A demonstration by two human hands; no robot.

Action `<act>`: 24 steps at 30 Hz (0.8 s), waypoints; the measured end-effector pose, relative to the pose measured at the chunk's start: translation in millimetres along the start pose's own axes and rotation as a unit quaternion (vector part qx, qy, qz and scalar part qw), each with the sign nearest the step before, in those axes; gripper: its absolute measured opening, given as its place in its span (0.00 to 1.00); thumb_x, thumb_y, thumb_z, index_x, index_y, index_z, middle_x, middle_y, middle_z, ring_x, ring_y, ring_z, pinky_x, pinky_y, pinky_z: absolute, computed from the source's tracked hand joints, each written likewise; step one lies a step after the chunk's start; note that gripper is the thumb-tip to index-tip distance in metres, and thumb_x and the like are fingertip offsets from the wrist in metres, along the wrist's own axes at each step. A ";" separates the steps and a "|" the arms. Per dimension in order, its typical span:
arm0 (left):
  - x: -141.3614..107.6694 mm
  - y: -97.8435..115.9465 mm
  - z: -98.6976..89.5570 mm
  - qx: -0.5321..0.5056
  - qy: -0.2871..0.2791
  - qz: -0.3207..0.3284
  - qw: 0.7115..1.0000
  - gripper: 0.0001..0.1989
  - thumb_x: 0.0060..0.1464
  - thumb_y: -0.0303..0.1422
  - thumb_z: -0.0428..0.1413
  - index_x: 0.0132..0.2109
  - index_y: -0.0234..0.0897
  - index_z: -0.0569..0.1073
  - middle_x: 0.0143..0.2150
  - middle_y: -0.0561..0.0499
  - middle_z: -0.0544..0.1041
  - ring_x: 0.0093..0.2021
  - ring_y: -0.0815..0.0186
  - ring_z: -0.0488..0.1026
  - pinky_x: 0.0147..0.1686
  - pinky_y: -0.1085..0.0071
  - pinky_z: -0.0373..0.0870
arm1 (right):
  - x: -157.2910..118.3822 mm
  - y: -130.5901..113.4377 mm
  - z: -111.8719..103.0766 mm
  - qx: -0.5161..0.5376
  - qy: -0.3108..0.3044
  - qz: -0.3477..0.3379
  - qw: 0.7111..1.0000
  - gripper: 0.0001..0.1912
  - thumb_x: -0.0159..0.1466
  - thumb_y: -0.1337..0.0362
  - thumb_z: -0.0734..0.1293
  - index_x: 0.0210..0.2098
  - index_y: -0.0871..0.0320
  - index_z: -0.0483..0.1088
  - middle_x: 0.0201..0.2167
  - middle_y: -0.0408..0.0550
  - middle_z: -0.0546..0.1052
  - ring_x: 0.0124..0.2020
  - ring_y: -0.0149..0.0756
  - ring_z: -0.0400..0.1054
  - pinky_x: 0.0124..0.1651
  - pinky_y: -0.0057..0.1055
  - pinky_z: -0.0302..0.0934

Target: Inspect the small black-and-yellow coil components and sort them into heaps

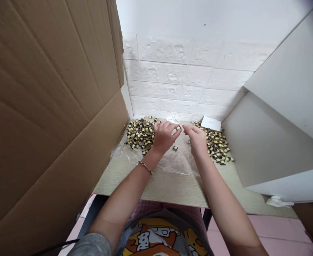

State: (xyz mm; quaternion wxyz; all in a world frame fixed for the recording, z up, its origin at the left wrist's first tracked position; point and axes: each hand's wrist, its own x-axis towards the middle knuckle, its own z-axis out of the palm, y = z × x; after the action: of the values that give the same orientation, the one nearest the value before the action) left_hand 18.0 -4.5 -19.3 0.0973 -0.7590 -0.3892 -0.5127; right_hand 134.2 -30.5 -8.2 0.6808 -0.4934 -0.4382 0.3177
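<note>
My left hand (165, 136) is closed in a pinch on a small yellow-and-black transformer (178, 128), held above the tabletop. Just to its right, my right hand (195, 137) has thumb and fingertips pressed together. Whatever they grip, if anything, is too small to make out. Below, between the hands, a single loose transformer (175, 148) lies on a clear plastic sheet (176, 163). A heap of similar transformers (139, 133) spreads beside my left hand. Another heap (217, 144), with thin copper-coloured leads showing, lies past my right hand and is partly covered by it.
A tall cardboard sheet (52, 106) walls off the left side. White panels (263, 142) stand on the right, and a white brick-patterned wall (169, 74) closes the back. A white card (211, 123) rests on the right heap. The wooden table's front edge (172, 201) is near my body.
</note>
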 end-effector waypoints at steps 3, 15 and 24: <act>-0.2 0.1 -0.1 -0.002 0.001 0.003 1.000 0.07 0.50 0.38 0.53 0.35 0.41 0.71 0.30 0.55 0.72 0.35 0.68 0.67 0.44 0.64 0.52 | 0.2 0.4 0.2 0.005 0.002 -0.003 1.000 0.09 0.47 0.60 0.68 0.17 0.60 0.69 0.17 0.39 0.68 0.22 0.26 0.59 0.32 0.26 0.55; -0.5 0.4 0.1 -0.005 0.005 0.006 1.000 0.07 0.50 0.38 0.54 0.34 0.41 0.71 0.30 0.55 0.72 0.35 0.68 0.67 0.44 0.64 0.52 | -1.1 -0.4 0.3 0.008 -0.014 -0.013 1.000 0.10 0.49 0.61 0.68 0.16 0.59 0.67 0.16 0.38 0.66 0.22 0.26 0.57 0.31 0.26 0.53; 0.4 4.0 -2.6 -0.005 0.011 0.029 1.000 0.07 0.51 0.38 0.52 0.35 0.40 0.70 0.30 0.55 0.73 0.34 0.68 0.67 0.44 0.64 0.52 | 0.4 0.6 0.1 0.011 -0.004 -0.015 1.000 0.13 0.50 0.62 0.66 0.14 0.59 0.63 0.15 0.38 0.62 0.21 0.25 0.54 0.29 0.26 0.50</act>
State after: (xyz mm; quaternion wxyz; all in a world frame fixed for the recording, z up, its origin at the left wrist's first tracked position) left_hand 19.0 -8.3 -16.8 0.1123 -0.7647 -0.3635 -0.5201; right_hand 134.3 -29.9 -8.7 0.6892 -0.4783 -0.4445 0.3141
